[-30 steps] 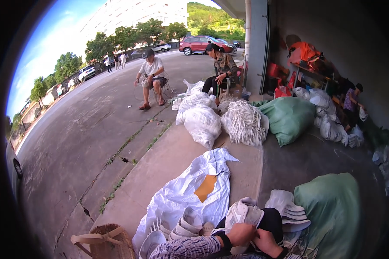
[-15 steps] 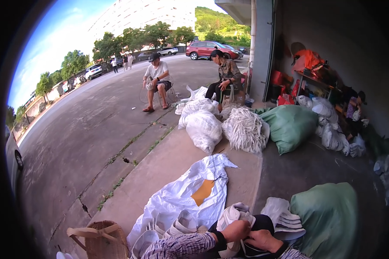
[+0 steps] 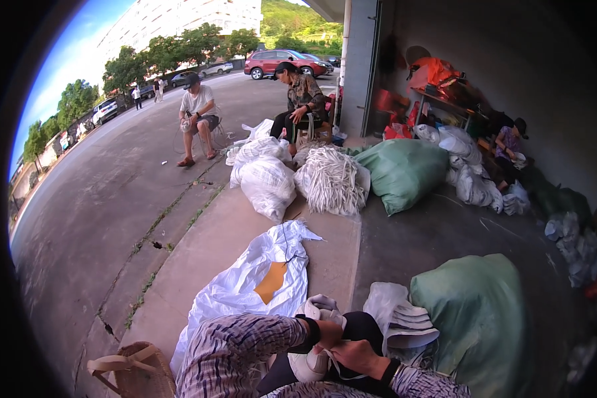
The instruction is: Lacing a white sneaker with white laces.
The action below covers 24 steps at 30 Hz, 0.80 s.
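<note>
A white shoe [image 3: 320, 308] rests on my dark-clad lap, its middle covered by my hands. My left hand [image 3: 329, 333] is closed over the shoe, its fingertips hidden. Against it, my right hand [image 3: 359, 358] is closed in a pinch, with a thin white shoelace [image 3: 335, 365] trailing from under its fingers. The two hands touch or nearly touch. Just right of my knee, a clear plastic bag [image 3: 383, 302] lies by a stack of white curved shoe pieces [image 3: 408, 326].
A white sack [image 3: 229, 282] with an orange-brown piece [image 3: 271, 282] lies ahead. A woven basket [image 3: 141, 373] stands at left, a large green sack [image 3: 474, 312] at right. Farther off are stuffed white bags [image 3: 267, 186], a bundle of white strips [image 3: 330, 179], another green sack [image 3: 404, 169] and seated people.
My view has turned to the right, so the surroundings sit farther left. My left forearm has lifted and now covers the white shoes beside the basket. Both hands stay at the shoe.
</note>
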Tool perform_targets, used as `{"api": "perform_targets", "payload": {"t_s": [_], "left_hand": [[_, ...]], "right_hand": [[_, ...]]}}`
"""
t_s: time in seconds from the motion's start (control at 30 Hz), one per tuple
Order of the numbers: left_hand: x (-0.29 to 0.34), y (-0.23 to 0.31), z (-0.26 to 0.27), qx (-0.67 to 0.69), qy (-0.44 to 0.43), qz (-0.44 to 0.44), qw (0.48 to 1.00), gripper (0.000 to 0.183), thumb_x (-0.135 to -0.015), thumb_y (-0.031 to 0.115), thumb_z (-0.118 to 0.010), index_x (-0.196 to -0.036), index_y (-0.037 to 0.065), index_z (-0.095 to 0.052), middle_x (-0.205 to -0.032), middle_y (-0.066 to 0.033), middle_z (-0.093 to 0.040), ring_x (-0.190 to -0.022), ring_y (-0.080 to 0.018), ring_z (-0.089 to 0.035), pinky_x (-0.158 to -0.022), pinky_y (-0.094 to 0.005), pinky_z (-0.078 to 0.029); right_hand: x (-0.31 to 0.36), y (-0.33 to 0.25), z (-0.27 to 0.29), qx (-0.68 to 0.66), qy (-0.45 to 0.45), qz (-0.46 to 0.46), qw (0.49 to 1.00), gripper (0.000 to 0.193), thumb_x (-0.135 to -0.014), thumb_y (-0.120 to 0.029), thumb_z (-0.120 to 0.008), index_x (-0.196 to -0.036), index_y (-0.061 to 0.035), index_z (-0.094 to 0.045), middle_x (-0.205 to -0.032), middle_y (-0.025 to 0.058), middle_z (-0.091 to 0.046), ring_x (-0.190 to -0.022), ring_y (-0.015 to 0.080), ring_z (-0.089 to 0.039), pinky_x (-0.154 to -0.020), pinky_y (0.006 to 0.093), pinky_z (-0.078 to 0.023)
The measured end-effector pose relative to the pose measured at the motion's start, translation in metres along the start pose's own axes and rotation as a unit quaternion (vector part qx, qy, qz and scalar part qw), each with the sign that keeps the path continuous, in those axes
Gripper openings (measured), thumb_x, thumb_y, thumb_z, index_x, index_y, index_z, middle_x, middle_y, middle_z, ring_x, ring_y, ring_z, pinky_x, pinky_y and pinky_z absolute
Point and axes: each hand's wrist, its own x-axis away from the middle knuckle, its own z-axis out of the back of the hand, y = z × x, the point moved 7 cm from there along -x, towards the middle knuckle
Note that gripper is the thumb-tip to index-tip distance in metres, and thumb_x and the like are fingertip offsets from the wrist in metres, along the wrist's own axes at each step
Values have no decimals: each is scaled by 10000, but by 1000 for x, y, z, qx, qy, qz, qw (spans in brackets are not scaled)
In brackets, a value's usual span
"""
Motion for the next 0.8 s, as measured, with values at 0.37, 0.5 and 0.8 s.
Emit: {"api": "perform_targets", "payload": {"t_s": [0.37,0.5,0.8], "left_hand": [[-14,-13,-4,-1,23,-12,1000,290,-861,188,-553,-758,-29,-713,-671,-97,-711,-668,-223,-702,-654,-322,-559],[-5,-14,-2,94,-23,43,994,283,-859,195,-564,-758,-19,-719,-665,-78,-713,-671,-197,-703,-658,-306,-554],[8,-6,10,170,-33,84,981,266,-873,177,-555,-788,-17,-718,-656,-59,-709,-582,-171,-691,-524,-305,-575]], "right_hand": [[1,2,-4,17,10,-3,1000,158,-847,-191,-658,-925,-76,-583,-767,130,-624,-684,323,-659,-581,400,-545],[1,4,-9,35,-2,-13,999,153,-842,-190,-662,-900,-78,-575,-772,126,-620,-686,320,-658,-570,398,-540],[1,4,-4,13,-2,-14,1000,127,-837,-161,-656,-869,-72,-571,-768,137,-615,-692,318,-659,-576,398,-539]]}}
